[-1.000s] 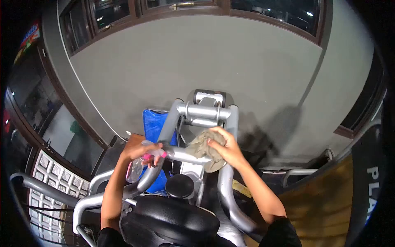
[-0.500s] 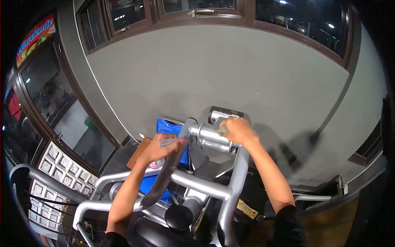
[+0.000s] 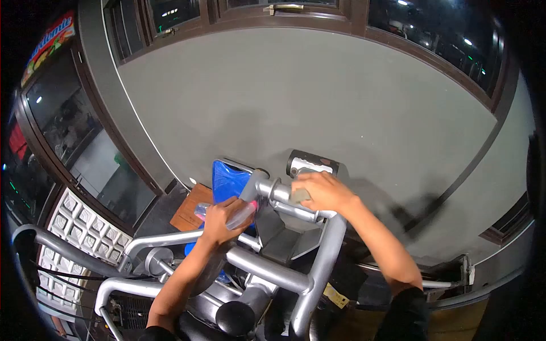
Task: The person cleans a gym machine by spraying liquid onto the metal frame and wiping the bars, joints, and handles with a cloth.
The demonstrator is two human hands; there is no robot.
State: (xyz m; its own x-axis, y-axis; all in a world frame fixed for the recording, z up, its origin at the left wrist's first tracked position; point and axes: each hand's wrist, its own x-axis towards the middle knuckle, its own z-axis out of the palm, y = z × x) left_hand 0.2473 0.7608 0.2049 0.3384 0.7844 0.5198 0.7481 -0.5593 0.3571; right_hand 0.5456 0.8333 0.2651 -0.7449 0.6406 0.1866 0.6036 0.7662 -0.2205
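Observation:
My left hand (image 3: 223, 220) is wrapped round a clear plastic bottle (image 3: 242, 217) with a pink part at its top, beside the grey metal frame (image 3: 267, 267). My right hand (image 3: 321, 192) presses a greyish-green cloth (image 3: 300, 196) against the silver horizontal tube (image 3: 281, 193) at the top of the frame. Part of the cloth is hidden under the fingers. Just behind that hand sits a black and silver cylinder (image 3: 311, 163).
A blue item (image 3: 227, 181) and a brown wooden board (image 3: 192, 207) lie behind the frame. Curved grey bars (image 3: 74, 250) extend at the left. A grey wall (image 3: 296, 96) rises ahead, with a yellow label (image 3: 335, 295) low down.
My right hand and the cloth have shifted left along the tube. My left hand has lowered slightly with the bottle, which is now more tilted. The view has shifted a little.

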